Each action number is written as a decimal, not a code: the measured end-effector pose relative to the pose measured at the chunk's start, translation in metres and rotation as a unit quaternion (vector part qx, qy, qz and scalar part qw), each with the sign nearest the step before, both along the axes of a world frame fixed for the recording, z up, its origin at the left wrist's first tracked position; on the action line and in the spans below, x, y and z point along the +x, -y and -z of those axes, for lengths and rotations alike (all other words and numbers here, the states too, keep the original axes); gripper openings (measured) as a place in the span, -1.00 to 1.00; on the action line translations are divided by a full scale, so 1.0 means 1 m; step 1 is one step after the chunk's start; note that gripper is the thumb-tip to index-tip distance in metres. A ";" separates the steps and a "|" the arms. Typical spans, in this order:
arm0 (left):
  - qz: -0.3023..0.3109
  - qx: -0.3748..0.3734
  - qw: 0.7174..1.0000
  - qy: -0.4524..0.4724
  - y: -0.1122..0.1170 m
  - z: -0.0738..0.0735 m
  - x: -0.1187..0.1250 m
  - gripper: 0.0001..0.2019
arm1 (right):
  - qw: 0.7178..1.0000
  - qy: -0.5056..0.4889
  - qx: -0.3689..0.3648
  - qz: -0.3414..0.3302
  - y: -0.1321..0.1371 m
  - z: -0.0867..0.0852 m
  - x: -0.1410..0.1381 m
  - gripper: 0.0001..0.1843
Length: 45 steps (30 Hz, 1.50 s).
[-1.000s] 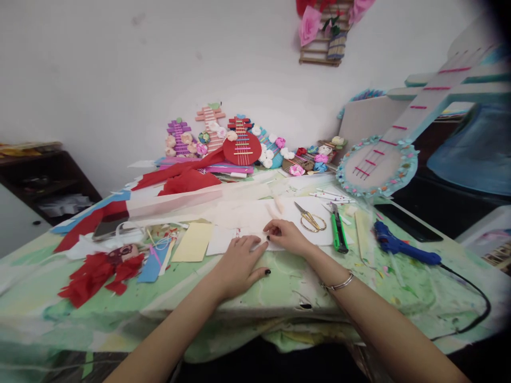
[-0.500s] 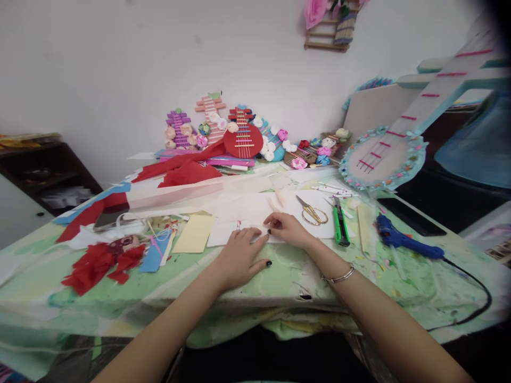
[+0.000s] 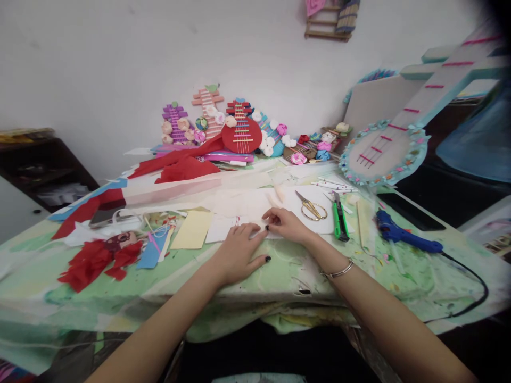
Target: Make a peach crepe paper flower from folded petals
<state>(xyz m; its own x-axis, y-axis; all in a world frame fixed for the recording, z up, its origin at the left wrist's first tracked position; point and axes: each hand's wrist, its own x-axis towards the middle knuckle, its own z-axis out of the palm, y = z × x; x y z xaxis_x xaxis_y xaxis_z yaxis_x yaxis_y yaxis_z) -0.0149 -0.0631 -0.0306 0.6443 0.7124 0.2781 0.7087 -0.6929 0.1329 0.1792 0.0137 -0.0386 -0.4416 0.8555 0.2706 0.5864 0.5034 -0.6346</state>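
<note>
My left hand (image 3: 240,252) lies flat with its fingers stretched over the near edge of a white sheet of paper (image 3: 221,227). Beside it, my right hand (image 3: 284,225) is closed, thumb and fingertips pinched together above the same paper. Whatever sits between those fingertips is too small or hidden to make out. Past the right hand, gold-handled scissors (image 3: 312,208) rest on white paper, near a pale curled scrap (image 3: 278,193). A green utility knife (image 3: 340,219) lies to the right of the scissors. Left of my left hand is a cream paper rectangle (image 3: 192,230).
A blue glue gun (image 3: 403,234) with a black cord and a black phone (image 3: 410,211) lie at right. A large lute-shaped craft (image 3: 379,154) leans behind them. Red crepe paper (image 3: 90,260) and a blue strip (image 3: 149,254) lie at left. Small decorated lutes (image 3: 241,133) line the wall.
The view has shifted slightly, so the whole table appears a little higher and further left. Both hands keep nearly the same place on the paper.
</note>
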 end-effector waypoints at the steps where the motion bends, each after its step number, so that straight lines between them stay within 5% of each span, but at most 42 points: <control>1: 0.000 0.000 1.000 0.001 0.000 0.000 0.000 -0.46 | 1.000 0.006 0.004 0.004 0.001 -0.001 0.000 -0.72; 13: -0.008 0.002 1.000 -0.009 0.002 -0.001 0.001 -0.51 | 0.995 0.014 0.022 0.093 0.001 -0.003 0.004 -0.63; 18: -0.012 0.003 1.000 -0.014 0.001 -0.001 0.001 -0.51 | 0.996 -0.014 0.055 0.074 0.007 -0.007 0.004 -0.63; 25: -0.012 0.006 1.000 -0.015 0.002 -0.002 0.003 -0.49 | 0.999 0.001 0.023 0.045 0.011 -0.006 -0.001 -0.96; 45: 0.017 0.014 1.000 0.016 0.006 -0.001 -0.004 -0.49 | 0.995 0.057 0.073 0.029 0.015 -0.009 -0.002 -0.91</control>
<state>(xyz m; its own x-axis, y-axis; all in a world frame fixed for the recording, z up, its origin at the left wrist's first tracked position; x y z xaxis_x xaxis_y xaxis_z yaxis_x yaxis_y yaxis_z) -0.0189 -0.0686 -0.0292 0.6580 0.6822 0.3188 0.6810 -0.7198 0.1349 0.1773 -0.0012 -0.0294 -0.4266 0.8360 0.3452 0.6815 0.5480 -0.4850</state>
